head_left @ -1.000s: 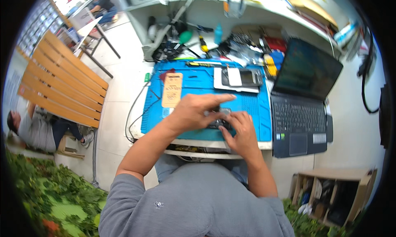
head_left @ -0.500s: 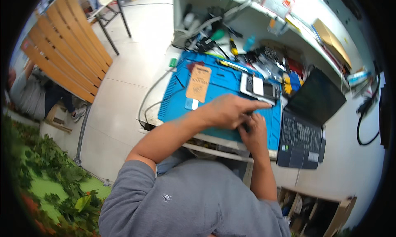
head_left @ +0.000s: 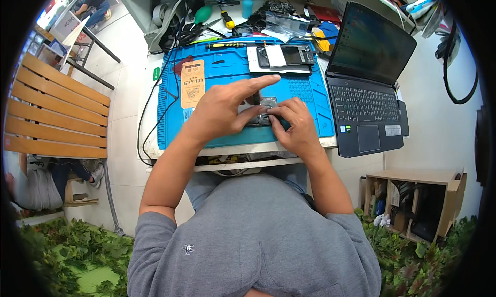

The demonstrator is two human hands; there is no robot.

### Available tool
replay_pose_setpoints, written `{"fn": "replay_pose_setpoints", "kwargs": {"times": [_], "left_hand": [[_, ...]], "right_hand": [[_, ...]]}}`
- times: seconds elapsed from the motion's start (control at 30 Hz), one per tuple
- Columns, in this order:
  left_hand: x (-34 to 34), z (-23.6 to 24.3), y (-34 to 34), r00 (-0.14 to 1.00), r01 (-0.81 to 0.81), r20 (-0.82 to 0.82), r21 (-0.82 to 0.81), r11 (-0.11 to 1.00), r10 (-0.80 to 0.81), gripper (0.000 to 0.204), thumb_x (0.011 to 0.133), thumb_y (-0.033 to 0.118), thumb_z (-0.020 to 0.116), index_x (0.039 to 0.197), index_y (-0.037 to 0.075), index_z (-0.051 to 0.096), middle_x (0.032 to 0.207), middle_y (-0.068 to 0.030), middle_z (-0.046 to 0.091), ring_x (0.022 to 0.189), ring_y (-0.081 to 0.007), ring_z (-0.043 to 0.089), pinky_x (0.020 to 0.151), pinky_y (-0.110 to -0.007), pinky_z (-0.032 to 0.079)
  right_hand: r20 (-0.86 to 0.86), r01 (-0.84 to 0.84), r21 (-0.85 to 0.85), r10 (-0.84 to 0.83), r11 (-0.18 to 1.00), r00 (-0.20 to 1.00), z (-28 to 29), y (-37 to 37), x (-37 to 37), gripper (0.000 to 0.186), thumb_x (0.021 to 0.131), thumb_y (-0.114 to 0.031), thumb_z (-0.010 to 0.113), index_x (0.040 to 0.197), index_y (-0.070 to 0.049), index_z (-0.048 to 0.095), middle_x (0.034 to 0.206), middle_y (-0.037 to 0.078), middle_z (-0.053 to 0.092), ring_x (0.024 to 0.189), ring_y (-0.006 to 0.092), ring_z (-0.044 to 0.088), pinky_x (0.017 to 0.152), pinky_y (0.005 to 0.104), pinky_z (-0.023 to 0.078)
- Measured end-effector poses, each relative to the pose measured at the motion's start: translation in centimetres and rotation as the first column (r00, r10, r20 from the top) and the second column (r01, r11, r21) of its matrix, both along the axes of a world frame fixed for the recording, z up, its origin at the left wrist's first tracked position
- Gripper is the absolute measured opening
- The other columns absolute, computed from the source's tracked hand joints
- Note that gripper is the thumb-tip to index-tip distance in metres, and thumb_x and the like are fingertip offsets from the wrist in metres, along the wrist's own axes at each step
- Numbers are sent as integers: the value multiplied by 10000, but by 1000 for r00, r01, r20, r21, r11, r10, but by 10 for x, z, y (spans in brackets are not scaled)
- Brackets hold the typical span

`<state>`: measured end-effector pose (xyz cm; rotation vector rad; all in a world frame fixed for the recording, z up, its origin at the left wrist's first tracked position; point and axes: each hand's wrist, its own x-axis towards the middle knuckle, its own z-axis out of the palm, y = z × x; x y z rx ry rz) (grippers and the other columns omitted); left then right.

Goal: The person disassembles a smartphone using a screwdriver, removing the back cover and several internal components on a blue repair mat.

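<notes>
An opened phone (head_left: pixel 268 101) with inner parts showing lies near the front of the blue repair mat (head_left: pixel 225 71). My left hand (head_left: pixel 223 108) reaches over it from the left. Its thumb presses on the phone, while the index finger stretches out above; the other fingers are mostly hidden. From the right, my right hand (head_left: pixel 295 125) has thumb and index finger pinched at the phone's inner parts. Whatever small piece lies between those fingertips is too small to make out. Behind the hands a second phone (head_left: pixel 299 55) rests on a white box (head_left: pixel 256 65), a white piece across it.
A laptop (head_left: pixel 367 98) stands open at the right. On the mat's left lies a brown card package (head_left: pixel 192 85), with black cables (head_left: pixel 150 111) beside. Along the back are a yellow-black screwdriver (head_left: pixel 227 20), a green blower (head_left: pixel 203 14) and a blue bottle (head_left: pixel 247 6).
The view has turned and shifted, so the mat appears more level. My hands, close together and overlapping before, now sit on either side of the phone, which has come into sight.
</notes>
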<state>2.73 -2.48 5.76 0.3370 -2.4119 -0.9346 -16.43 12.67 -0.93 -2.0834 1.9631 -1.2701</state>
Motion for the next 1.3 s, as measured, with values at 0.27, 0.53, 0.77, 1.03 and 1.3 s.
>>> {"fn": "replay_pose_setpoints", "kwargs": {"times": [0.27, 0.53, 0.77, 1.03, 1.3], "left_hand": [[-5, 8, 4, 998, 58, 29, 69, 996, -61, 780, 900, -33, 843, 1610, 199, 616, 1182, -110, 837, 946, -242, 823, 863, -365, 672], [-5, -7, 1, 999, 17, -27, -57, 998, -19, 862, 853, 15, 925, 1629, 154, 578, 1087, -89, 839, 932, -223, 830, 827, -337, 662], [-4, -30, -2, 973, -100, -207, 24, 995, 103, 902, 827, 27, 978, 1625, 82, 561, 993, -87, 825, 834, -141, 814, 742, -288, 652], [-5, -33, -4, 957, -124, -261, 24, 992, 126, 899, 818, 34, 992, 1604, 32, 557, 963, -81, 818, 819, -124, 807, 701, -264, 647], [0, -33, -7, 934, -180, -296, 95, 979, 200, 916, 827, 42, 983, 1634, 138, 561, 938, -55, 809, 788, -113, 795, 709, -276, 651]], "right_hand": [[40, 13, -13, -12, 1000, 999, -2, 4, -5, 134, 904, -65, 805, 1036, -53, 789, 1038, 96, 734, 1007, 307, 663, 909, 443, 501], [54, 2, -16, -1, 1000, 999, -1, 2, -7, 134, 906, -67, 807, 1036, -40, 792, 1061, 109, 735, 1043, 305, 659, 930, 443, 508], [17, -18, -51, 18, 999, 1000, -4, -5, -5, 153, 877, -61, 821, 1026, -37, 795, 1066, 106, 731, 1076, 304, 648, 936, 448, 513], [-32, -43, -14, 42, 999, 999, -1, -9, 0, 127, 858, -82, 836, 966, -36, 786, 1017, 87, 720, 1055, 299, 641, 905, 442, 499], [-156, -45, 61, 54, 997, 986, 14, -17, 9, 87, 832, -97, 801, 879, -31, 768, 951, 100, 699, 982, 307, 624, 890, 452, 483]]}}
